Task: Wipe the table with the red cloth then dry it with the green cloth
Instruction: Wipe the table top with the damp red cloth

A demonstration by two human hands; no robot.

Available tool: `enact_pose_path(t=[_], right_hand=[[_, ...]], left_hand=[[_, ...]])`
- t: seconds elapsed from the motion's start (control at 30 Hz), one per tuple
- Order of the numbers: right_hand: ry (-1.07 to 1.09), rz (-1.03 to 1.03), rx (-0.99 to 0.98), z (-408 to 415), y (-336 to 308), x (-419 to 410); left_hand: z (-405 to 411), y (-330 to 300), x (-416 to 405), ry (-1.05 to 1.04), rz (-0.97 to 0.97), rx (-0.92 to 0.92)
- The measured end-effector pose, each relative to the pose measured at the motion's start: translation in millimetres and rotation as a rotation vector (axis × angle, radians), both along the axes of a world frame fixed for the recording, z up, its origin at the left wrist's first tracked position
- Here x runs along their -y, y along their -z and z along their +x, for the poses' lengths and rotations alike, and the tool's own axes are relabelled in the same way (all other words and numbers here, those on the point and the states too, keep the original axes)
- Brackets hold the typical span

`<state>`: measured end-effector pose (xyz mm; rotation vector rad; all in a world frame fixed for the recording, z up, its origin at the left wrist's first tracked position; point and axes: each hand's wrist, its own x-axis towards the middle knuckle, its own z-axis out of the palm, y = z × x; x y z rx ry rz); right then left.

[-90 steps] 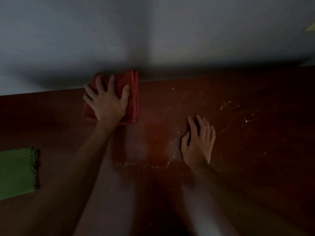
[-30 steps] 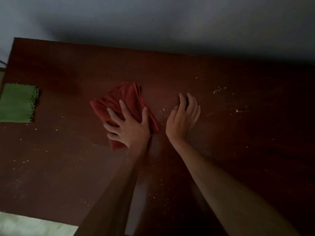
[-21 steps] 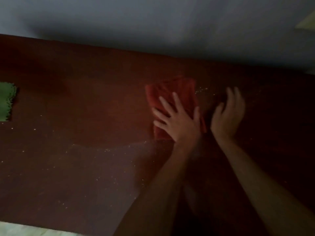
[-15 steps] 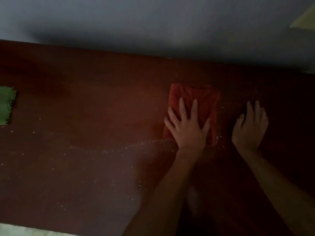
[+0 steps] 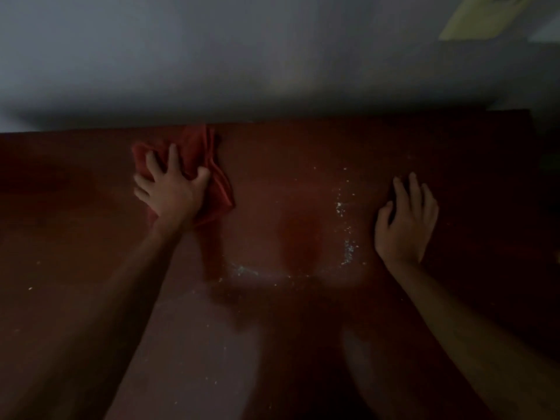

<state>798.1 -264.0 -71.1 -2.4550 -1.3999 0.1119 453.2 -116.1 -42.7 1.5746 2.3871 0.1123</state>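
Note:
The red cloth [image 5: 209, 165] lies crumpled on the dark reddish-brown table [image 5: 303, 177], close to its far edge and left of centre. My left hand [image 5: 171, 186] presses flat on the cloth with fingers spread, covering its lower left part. My right hand [image 5: 406, 219] rests palm down on the bare table well to the right, fingers together, holding nothing. The green cloth is out of view.
Pale crumbs [image 5: 348, 250] lie scattered between my hands and along a faint line nearer to me. A grey wall [image 5: 242, 56] rises right behind the table's far edge. The table's right end [image 5: 527, 116] shows at the far right. The scene is dim.
My left hand has slid the red cloth left and toward the far edge. My right hand now sits farther from it. The view shifted right, and the green cloth left the frame.

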Motion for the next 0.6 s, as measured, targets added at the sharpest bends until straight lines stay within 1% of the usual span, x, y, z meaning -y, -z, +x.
enact_pose_path(t=[0.07,0.13,0.23,0.3,0.37,0.5,0.6], right_hand=[[0.001,-0.009,-0.002,0,0,0],[0.01,-0.031,0.007,2,0,0],[0.008,-0.033,0.02,-1,1,0],[0.015,-0.024,0.022,-2,1,-2],[0.02,-0.027,0.03,-3,2,-1],[0.016,-0.017,0.031,-2,1,-2],[0.002,-0.006,-0.007,-1,-3,0]], left_hand=[[11,2,-23,-0.044,-0.037,0.024],[25,5,-36,-0.047,-0.037,0.015],[50,8,-34,0.037,-0.004,-0.027],[71,8,-25,0.192,0.026,-0.036],[100,8,-11,0.396,0.044,-0.054],[171,7,44,0.785,0.048,-0.037],[205,10,93,0.974,0.052,-0.022]])
